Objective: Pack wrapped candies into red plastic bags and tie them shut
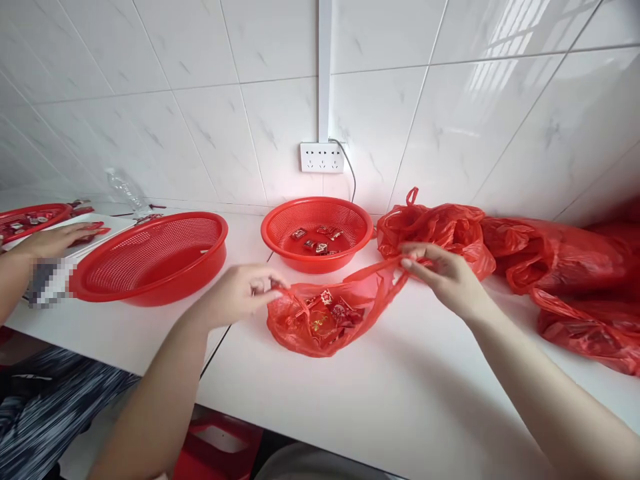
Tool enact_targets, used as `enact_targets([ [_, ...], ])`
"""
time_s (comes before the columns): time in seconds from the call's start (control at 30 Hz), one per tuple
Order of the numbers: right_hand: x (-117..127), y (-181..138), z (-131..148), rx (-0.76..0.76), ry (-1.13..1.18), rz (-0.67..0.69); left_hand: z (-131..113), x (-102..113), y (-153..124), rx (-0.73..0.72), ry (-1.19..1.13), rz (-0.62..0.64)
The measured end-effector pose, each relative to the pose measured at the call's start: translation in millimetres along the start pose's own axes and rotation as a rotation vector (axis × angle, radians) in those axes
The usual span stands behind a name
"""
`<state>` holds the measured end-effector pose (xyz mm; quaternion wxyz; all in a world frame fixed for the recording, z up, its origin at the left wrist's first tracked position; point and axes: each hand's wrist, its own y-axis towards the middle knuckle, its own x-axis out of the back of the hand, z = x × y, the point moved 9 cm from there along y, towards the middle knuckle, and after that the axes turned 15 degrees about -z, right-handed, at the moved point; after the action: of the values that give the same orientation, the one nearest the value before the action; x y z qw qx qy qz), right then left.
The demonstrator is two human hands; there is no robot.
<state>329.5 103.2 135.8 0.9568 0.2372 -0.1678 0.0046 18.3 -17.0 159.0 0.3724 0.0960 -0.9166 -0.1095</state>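
A thin red plastic bag (pixel 300 337) rests on the white table in front of me, its mouth spread wide. Several small red and gold wrapped packets (pixel 324 321) lie inside it. My left hand (pixel 245 293) pinches the bag's left edge between thumb and fingers. Higher up on the right, my right hand (pixel 440 273) is closed on the bag's other handle and stretches it up and outward. Just behind the bag stands a round red basket (pixel 317 265) with a few small wrapped pieces (pixel 321 248) on its bottom.
A larger red basket (pixel 173 290) stands to the left. Beyond it a co-worker's hand (pixel 60 240) is over a white tray (pixel 107 230), near another red basket (pixel 65 215). Full red bags (pixel 565 257) line the right side. A power socket (pixel 323 158) is on the tiled wall.
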Motion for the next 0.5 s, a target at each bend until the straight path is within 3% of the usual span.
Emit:
enact_targets([
  [0.1, 16.6, 15.4, 65.9, 0.226, 0.136, -0.287, -49.3, 36.3, 30.4, -0.105, -0.424, -0.176],
  [0.2, 11.6, 17.7, 118.4, 0.341, 0.258, -0.364, -96.1, 42.7, 54.3, -0.226, -0.640, -0.211],
  [0.27, -4.5, 17.3, 140.4, 0.360, 0.289, -0.288, -119.6, 33.2, 67.3, -0.260, -0.632, -0.221],
  [0.37, -42.8, 13.6, 151.1, 0.340, 0.351, -0.011, -138.8, 11.4, 82.0, -0.275, -0.627, -0.216],
  [0.43, -57.9, 13.6, 144.1, 0.303, 0.419, 0.074, -137.6, 0.4, 87.8, -0.277, -0.637, -0.234],
  [0.5, -59.7, 18.3, 130.6, 0.260, 0.476, 0.044, -126.4, -9.7, 88.4, -0.269, -0.651, -0.228],
])
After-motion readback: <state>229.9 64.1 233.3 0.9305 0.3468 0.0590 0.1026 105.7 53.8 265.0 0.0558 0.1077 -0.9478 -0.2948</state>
